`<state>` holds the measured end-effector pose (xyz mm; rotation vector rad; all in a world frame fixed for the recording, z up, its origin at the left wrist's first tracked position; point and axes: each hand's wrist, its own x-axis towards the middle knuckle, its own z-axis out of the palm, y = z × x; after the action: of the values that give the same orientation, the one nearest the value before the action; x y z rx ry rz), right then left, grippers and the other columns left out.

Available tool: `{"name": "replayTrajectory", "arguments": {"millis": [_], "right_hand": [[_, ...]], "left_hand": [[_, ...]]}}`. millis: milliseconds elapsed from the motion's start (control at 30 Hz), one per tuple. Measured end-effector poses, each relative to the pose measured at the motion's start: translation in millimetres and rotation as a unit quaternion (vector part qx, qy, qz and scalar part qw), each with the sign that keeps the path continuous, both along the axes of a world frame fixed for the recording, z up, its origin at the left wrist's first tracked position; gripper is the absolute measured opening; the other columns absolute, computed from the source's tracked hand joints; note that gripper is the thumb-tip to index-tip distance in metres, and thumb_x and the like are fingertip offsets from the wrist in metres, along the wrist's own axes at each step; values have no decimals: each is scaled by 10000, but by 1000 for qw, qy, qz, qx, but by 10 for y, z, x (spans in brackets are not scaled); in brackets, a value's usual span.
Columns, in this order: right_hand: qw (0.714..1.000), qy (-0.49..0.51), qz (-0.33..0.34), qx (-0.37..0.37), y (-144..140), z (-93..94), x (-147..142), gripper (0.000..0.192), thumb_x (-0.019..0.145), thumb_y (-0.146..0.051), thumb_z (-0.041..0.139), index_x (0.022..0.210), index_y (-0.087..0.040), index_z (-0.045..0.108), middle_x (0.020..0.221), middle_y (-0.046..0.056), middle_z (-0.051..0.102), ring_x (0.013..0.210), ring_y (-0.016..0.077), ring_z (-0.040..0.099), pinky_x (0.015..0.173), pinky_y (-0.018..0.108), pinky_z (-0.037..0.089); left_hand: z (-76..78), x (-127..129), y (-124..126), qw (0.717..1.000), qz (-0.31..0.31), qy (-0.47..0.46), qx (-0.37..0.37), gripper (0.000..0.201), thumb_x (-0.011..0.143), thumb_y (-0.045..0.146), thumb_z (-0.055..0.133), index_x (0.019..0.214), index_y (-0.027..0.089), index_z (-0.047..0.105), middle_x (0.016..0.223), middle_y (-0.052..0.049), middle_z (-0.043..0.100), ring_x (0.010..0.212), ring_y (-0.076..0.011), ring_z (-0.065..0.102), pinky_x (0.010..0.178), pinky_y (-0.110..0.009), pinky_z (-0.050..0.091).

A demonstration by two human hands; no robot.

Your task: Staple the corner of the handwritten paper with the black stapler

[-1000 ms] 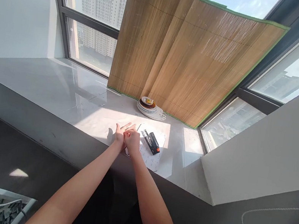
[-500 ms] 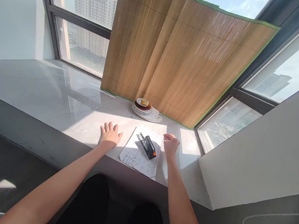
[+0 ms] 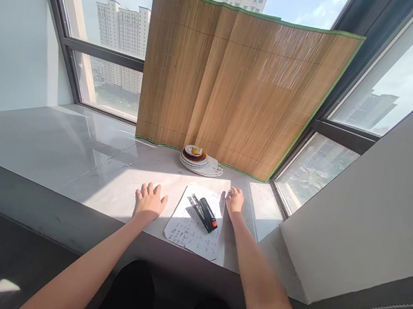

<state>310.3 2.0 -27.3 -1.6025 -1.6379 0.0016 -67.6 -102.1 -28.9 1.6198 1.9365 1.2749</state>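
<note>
On the sill, my left hand (image 3: 150, 202) lies flat with its fingers spread, holding nothing. To the right of the paper, my right hand (image 3: 235, 200) has its fingers curled together. Something small, perhaps silvery, shows at its fingertips, too small to name. Between the hands lies a white sheet of paper (image 3: 181, 230) with handwriting. Resting on the sheet is what looks like a black stapler (image 3: 207, 213), its two long arms spread in a narrow V and joined near an orange-red part. Neither hand touches it.
A stack of plates (image 3: 194, 162) stands at the back, with a small yellow item on top. Behind it hangs a bamboo blind (image 3: 241, 91) with green edging, before dark-framed windows. A white wall (image 3: 384, 191) bounds the right side; the pale sill (image 3: 51, 148) stretches left.
The head view has tilted up, so the scene sits lower. My right hand has turned slightly, its fingertips now showing something small. My left hand stays flat in place.
</note>
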Motion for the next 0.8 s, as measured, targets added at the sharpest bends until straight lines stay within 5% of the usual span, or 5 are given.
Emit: {"name": "replayTrajectory", "arguments": {"millis": [167, 300, 433, 600, 800], "right_hand": [[999, -18, 0, -43, -493, -174, 207, 200, 810, -111, 545, 835, -216, 713, 993, 103, 715, 848, 247, 657, 863, 369, 549], [992, -110, -13, -64, -661, -194, 139, 221, 905, -75, 491, 947, -209, 662, 1117, 116, 679, 990, 257, 615, 878, 342, 481], [982, -172, -42, -66, -639, -153, 51, 211, 925, -59, 474, 958, -212, 616, 1086, 99, 649, 1042, 262, 567, 903, 339, 433], [978, -185, -51, -78, -654, -105, 43, 215, 937, -54, 472, 954, -218, 610, 1088, 94, 648, 1042, 261, 566, 896, 349, 425], [976, -183, -58, -105, -680, -12, 12, 199, 927, -69, 521, 976, -216, 646, 1141, 113, 664, 1086, 268, 569, 912, 355, 442]], "left_hand": [[1, 32, 37, 995, 24, 92, -22, 428, 964, 508, 661, 1271, 218, 733, 1650, -283, 507, 1665, -553, 173, 1303, -783, 46], [145, 212, 222, 958, 68, 253, -117, 382, 1026, 326, 535, 1327, 168, 709, 1525, -304, 565, 1548, -572, 345, 1204, -840, 209], [317, 370, 663, 945, -17, 312, -98, 402, 1041, 155, 435, 1363, 54, 653, 1411, -326, 609, 1333, -448, 586, 1145, -594, 430], [423, 433, 1174, 945, -110, 300, -65, 423, 1042, 39, 425, 1417, 53, 620, 1459, -234, 647, 1356, -302, 574, 1161, -370, 408], [335, 516, 1006, 946, -115, 296, -65, 422, 1005, -41, 359, 1206, 90, 706, 1258, -215, 715, 1222, -300, 599, 1000, -367, 468]]}}
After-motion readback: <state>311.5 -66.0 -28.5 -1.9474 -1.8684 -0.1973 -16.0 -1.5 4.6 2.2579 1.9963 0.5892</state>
